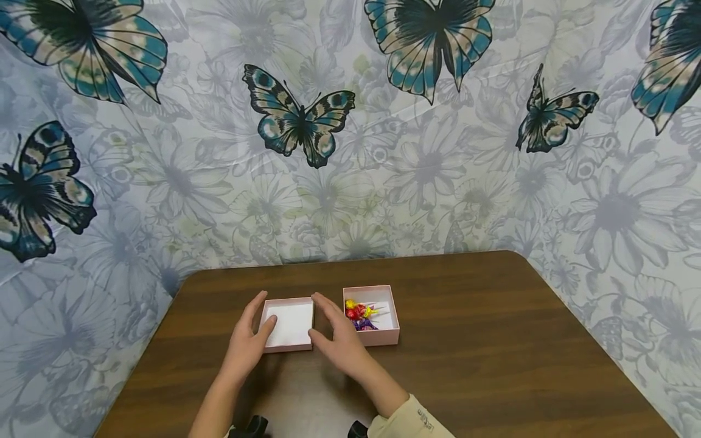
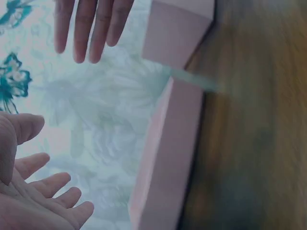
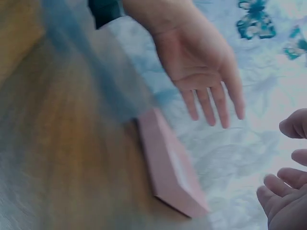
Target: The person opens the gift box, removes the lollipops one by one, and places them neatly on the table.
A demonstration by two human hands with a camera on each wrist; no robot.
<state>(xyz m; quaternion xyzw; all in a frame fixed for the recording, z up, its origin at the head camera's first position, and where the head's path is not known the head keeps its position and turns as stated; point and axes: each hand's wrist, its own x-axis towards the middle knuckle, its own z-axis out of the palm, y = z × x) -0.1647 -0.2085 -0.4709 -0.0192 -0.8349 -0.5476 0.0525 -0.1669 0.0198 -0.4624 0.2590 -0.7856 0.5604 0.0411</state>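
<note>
On the brown desk (image 1: 493, 340) two shallow pink boxes stand side by side. The left hand (image 1: 249, 344) and the right hand (image 1: 336, 337) are placed on the two sides of the empty pink box (image 1: 289, 325), which shows only a white inside. Both hands are open: the fingers are nearly straight and a little spread, and they grip nothing. In the head view the thumb of the left hand lies at the left wall of this box, and the fingers of the right hand (image 1: 323, 304) stand along its right wall; if they truly touch the walls, I cannot tell. The wrist views are blurred, but they show open palms facing each other with free space between them and the pink wall.

The second pink box (image 1: 383, 336) stands just beside the right hand, very near the empty one, with only a narrow gap between. Inside it lie small wrapped candies (image 1: 358, 313) in red, yellow and purple, gathered at its left part.

Both boxes stand near the middle of the desk, well apart from its edges. To the right of the boxes the desk offers wide free surface; to the left there is less. Behind the desk hangs a cloth with butterflies (image 1: 298, 118).
</note>
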